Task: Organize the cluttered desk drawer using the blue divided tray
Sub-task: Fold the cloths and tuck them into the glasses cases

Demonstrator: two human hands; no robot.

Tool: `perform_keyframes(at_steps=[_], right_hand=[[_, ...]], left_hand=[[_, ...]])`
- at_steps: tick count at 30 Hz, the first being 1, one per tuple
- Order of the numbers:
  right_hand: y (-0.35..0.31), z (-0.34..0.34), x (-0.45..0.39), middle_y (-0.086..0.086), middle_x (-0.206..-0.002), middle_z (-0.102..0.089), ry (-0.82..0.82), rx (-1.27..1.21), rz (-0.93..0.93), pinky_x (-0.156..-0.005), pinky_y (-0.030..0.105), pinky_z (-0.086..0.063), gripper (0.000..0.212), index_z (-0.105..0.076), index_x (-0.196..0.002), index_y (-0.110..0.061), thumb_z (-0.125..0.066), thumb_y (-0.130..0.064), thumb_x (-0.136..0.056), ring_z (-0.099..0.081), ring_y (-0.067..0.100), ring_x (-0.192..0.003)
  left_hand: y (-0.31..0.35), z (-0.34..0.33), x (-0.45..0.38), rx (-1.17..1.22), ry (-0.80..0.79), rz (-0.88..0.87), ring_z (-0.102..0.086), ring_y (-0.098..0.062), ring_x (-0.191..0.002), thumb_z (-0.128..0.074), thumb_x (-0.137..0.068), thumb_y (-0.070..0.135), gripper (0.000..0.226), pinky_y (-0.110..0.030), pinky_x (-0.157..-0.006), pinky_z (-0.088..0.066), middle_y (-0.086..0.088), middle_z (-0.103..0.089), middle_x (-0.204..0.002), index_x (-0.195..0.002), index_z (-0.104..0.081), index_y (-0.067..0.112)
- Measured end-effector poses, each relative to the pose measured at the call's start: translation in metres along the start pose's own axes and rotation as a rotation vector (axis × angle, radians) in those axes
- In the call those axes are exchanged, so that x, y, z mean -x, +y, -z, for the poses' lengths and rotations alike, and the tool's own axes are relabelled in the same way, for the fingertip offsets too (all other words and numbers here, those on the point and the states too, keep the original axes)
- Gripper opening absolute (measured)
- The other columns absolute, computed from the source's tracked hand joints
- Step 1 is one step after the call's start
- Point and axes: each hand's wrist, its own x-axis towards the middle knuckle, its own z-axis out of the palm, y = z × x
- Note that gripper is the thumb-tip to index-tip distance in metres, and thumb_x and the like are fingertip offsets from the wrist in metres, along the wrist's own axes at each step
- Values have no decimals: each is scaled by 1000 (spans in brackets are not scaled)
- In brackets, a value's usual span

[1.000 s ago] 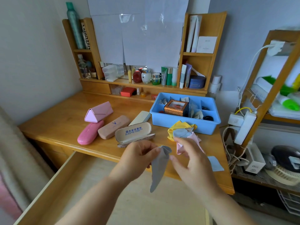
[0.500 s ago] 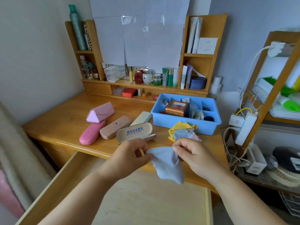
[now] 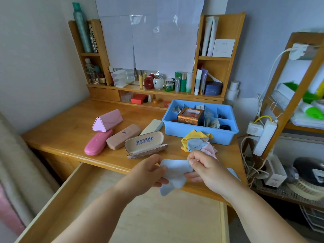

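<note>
The wooden bench [image 3: 73,130] has a smooth, glossy top, and its drawer [image 3: 157,216] stands pulled out below, its pale bottom showing bare where the view reaches. At the bench's right rear sits the blue divided tray [image 3: 226,136], rigid moulded plastic with thin partitions, already carrying a patterned box [image 3: 190,116] and small dark items in its compartments. Left of it lie five glasses cases: a triangular pink case [image 3: 107,120], a rounded glossy pink case [image 3: 98,142], a tan fabric-look case [image 3: 123,135], a pale flat case [image 3: 152,126], and an open glasses case [image 3: 145,142] with printed lining. Just before the tray lies a crumpled cloth pile [image 3: 198,141], yellow, grey-blue and pink.

Over the bench's front edge the left hand [image 3: 149,174] and right hand [image 3: 208,171] each pinch an end of a light blue lens cloth [image 3: 175,174], soft, thin and limp, its lower corner hanging.

Judging from here, the slack cloth could slip from a pinch and drop into the drawer, or fold unevenly because it holds no shape. A loosely folded cloth may spring open in a narrow compartment.
</note>
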Motion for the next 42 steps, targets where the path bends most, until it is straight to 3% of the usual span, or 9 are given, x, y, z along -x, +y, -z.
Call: perform_keyframes(at_steps=[4,9,12,16,19,23,29,38,42], right_hand=[[-6,11,-10,-4,-74,-63,67,-21,-7,-56,24,-55,18,-60,-81,-19,-49,-18,-96,-72,13,-68],[-17,28,-35,-1,-76,-69,146,50,68,-68,40,-60,19,-59,-79,-23,-50,-18,-95,-71,10,-78],[-17,35,-39,5,-74,-71,204,95,168,-59,28,-58,20,-60,-78,-30,-51,-24,-95,-71,21,-71],[8,26,-29,2,-70,-68,198,193,207,-66,25,-51,17,-59,-77,-29,-52,-26,-92,-66,16,-65],[39,9,-16,-2,-77,-65,111,310,99,-72,34,-52,17,-60,-75,-28,-56,-26,-91,-64,11,-74],[64,-5,-17,-7,-69,-63,-26,404,-20,-74,36,-51,21,-55,-70,-32,-55,-25,-90,-63,8,-72],[63,-7,-62,-15,-65,-55,154,439,4,-55,23,-39,19,-58,-77,-29,-50,-25,-94,-51,3,-65],[86,-23,-101,4,-92,-64,173,938,9,-61,27,-41,14,-57,-104,-16,-47,-21,-95,-60,22,-82],[88,-22,-76,2,-81,-65,395,798,295,-52,30,-48,9,-63,-93,-13,-65,-19,-87,-63,22,-72]], left_hand=[[10,7,-12,25,65,-11,-71,-21,-63,-63,-88,10,6,-25,-53,-54,-7,-69,-69,-83,-61,7],[31,9,-44,63,189,-97,-71,-28,-77,-67,-86,10,8,-35,-75,-59,-12,-73,-78,-79,-64,7],[34,10,-57,-4,278,-163,-62,-24,-67,-69,-84,19,8,-35,-66,-49,-9,-73,-80,-78,-66,15],[10,3,-57,42,204,-173,-55,-16,-71,-69,-85,15,8,-31,-68,-42,-20,-70,-85,-83,-66,8],[-28,-10,-49,-32,112,-111,-52,-9,-63,-70,-83,11,4,-22,-61,-42,-8,-69,-73,-80,-68,11],[-64,-15,-48,-136,17,38,-53,-15,-61,-67,-84,17,10,-30,-61,-44,-10,-67,-68,-75,-64,14],[-64,-17,-79,-218,218,35,-48,-6,-39,-63,-86,18,23,-16,-43,-38,3,-62,-51,-63,-58,16],[-63,-32,-107,-665,286,-21,-56,-25,-73,-56,-86,23,10,-32,-59,-41,0,-58,-73,-85,-55,13],[-61,-38,-91,-744,372,-232,-59,-30,-82,-55,-88,12,16,-35,-63,-43,-3,-53,-97,-104,-52,12]])
